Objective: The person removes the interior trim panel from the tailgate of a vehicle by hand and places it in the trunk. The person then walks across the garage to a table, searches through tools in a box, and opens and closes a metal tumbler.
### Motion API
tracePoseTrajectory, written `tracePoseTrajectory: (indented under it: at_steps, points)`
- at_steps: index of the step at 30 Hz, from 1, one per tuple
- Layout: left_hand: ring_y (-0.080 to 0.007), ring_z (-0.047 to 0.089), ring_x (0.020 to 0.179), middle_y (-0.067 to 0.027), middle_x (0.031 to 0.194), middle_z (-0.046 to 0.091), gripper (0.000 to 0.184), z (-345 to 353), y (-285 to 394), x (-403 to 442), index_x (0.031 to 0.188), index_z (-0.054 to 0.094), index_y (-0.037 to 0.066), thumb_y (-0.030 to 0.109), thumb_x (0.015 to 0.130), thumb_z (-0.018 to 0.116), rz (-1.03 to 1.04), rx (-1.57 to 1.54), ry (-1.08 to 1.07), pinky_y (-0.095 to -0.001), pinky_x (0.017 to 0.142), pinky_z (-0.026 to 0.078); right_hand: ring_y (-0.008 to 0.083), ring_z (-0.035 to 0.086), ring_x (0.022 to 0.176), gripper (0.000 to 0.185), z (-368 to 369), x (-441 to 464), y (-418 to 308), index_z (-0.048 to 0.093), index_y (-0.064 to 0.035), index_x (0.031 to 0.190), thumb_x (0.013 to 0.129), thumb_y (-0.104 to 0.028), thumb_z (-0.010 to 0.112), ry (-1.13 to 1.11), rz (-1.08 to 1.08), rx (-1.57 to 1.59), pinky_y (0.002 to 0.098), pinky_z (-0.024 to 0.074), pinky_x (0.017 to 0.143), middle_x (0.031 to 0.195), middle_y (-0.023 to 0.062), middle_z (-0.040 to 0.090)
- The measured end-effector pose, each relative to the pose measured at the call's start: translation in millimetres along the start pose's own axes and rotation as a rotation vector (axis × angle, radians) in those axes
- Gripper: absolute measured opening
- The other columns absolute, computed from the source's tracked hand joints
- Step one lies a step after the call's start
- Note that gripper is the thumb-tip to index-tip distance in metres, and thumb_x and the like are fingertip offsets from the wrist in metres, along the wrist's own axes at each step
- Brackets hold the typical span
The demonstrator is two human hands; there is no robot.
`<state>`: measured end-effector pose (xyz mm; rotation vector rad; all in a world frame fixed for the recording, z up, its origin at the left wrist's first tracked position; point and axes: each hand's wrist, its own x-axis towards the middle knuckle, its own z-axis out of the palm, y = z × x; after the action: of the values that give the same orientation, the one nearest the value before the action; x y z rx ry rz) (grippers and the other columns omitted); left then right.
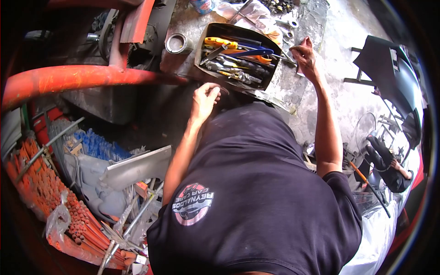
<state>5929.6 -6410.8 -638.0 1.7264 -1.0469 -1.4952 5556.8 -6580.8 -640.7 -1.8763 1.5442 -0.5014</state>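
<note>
A cluttered workshop surrounds the stained counter [308, 98]. The left hand's [206, 98] fingers curl together just before the open toolbox [200, 54]; the right hand's [306, 58] are bent beside it, whether closed unclear. Inside lie blue-handled pliers [255, 51]; an open can [178, 44] stands left.

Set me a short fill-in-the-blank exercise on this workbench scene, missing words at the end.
1. Seen from above, the open can stands on the ____ side of the toolbox.
2. Of the two hands, the ____ hand is farther from the can.
3. In the toolbox, just right of the yellow handle, lie two long handles coloured ____.
4. The round logo on the dark shirt reads "CAR ____" below the name.

Missing words: left; right; blue; CARE
</note>
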Motion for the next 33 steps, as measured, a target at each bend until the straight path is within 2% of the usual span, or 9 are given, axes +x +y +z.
tracePoseTrajectory:
  at_steps: [1,3,4,7,11,16,19,25,33]
  points:
    - [-0.0138,0.071,0.078,-0.0077,0.089,0.072,0.022,-1,1,0,0.113,0.069,-0.001,0.016,0.102,0.062,0.004,0.004,0.013,-0.0268,0.067,0.057,0.0202,0.067,0.078,0.026,3,0,13,0.074,-0.0028,0.110,0.101,-0.024,0.062,0.005,0.002,-0.005,0.0355,0.0506,0.073,0.085,0.0108,0.072]
    - [-0.0137,0.071,0.077,-0.0078,0.090,0.072,0.022,-3,-4,-1,0.115,0.068,-0.001,0.016,0.102,0.062,0.010,-0.007,0.009,-0.0269,0.067,0.057,0.0160,0.059,0.061,0.029,6,-3,22,0.074,-0.0015,0.101,0.100,-0.028,0.062,-0.049,0.229,0.397,0.0331,0.0480,0.059,0.077,0.0093,0.070]
    - [-0.0137,0.071,0.077,-0.0077,0.089,0.072,0.023,-3,-6,-2,0.116,0.068,-0.001,0.016,0.102,0.062,0.003,-0.020,0.026,-0.0269,0.066,0.057,0.0077,0.055,0.059,0.028,3,-8,27,0.074,-0.0025,0.102,0.100,-0.028,0.063,-0.113,0.306,0.417,0.0270,0.0418,0.053,0.077,0.0024,0.071]
    - [-0.0141,0.071,0.077,-0.0088,0.093,0.072,0.027,-4,-8,-3,0.123,0.064,-0.001,0.015,0.101,0.063,-0.003,-0.027,0.043,-0.0267,0.066,0.057,0.0071,0.054,0.058,0.027,-13,-19,-8,0.074,-0.0025,0.102,0.101,-0.028,0.063,-0.272,0.420,0.525,0.0255,0.0403,0.052,0.073,0.0005,0.067]
    - [-0.0137,0.069,0.078,-0.0103,0.105,0.069,0.032,0,-5,-4,0.130,0.061,0.000,0.013,0.100,0.064,0.116,0.049,0.162,-0.0264,0.067,0.058,0.0057,0.053,0.060,0.025,-10,-30,-25,0.073,-0.0020,0.102,0.097,-0.026,0.069,-0.285,0.364,0.556,0.0239,0.0384,0.052,0.072,-0.0006,0.063]
    - [-0.0135,0.064,0.083,-0.0113,0.125,0.061,0.033,1,11,1,0.130,0.061,0.001,0.013,0.099,0.065,0.306,0.223,0.282,-0.0268,0.070,0.056,0.0072,0.056,0.065,0.027,-22,-45,-60,0.075,-0.0005,0.107,0.092,-0.023,0.074,-0.407,0.312,0.493,0.0244,0.0423,0.057,0.073,0.0000,0.063]
    - [-0.0163,0.066,0.090,-0.0108,0.125,0.061,0.032,4,29,1,0.129,0.062,0.003,0.013,0.099,0.065,0.383,0.300,0.319,-0.0295,0.074,0.056,0.0087,0.055,0.067,0.026,-14,-46,-59,0.076,-0.0020,0.108,0.090,-0.021,0.074,-0.442,0.293,0.365,0.0267,0.0444,0.062,0.073,0.0003,0.062]
    - [-0.0210,0.065,0.104,-0.0109,0.127,0.061,0.030,6,32,5,0.128,0.064,0.004,0.014,0.099,0.065,0.393,0.317,0.311,-0.0306,0.079,0.056,0.0090,0.055,0.070,0.028,-12,-48,-60,0.076,-0.0022,0.113,0.090,-0.018,0.073,-0.353,0.244,0.399,0.0286,0.0445,0.065,0.074,0.0008,0.062]
    - [-0.0219,0.062,0.110,-0.0115,0.130,0.059,0.029,5,27,2,0.126,0.065,0.005,0.014,0.099,0.065,0.400,0.323,0.319,-0.0306,0.080,0.056,0.0090,0.054,0.070,0.030,-21,-43,-58,0.075,-0.0019,0.115,0.088,-0.016,0.074,-0.421,0.136,0.340,0.0283,0.0449,0.066,0.073,0.0018,0.063]
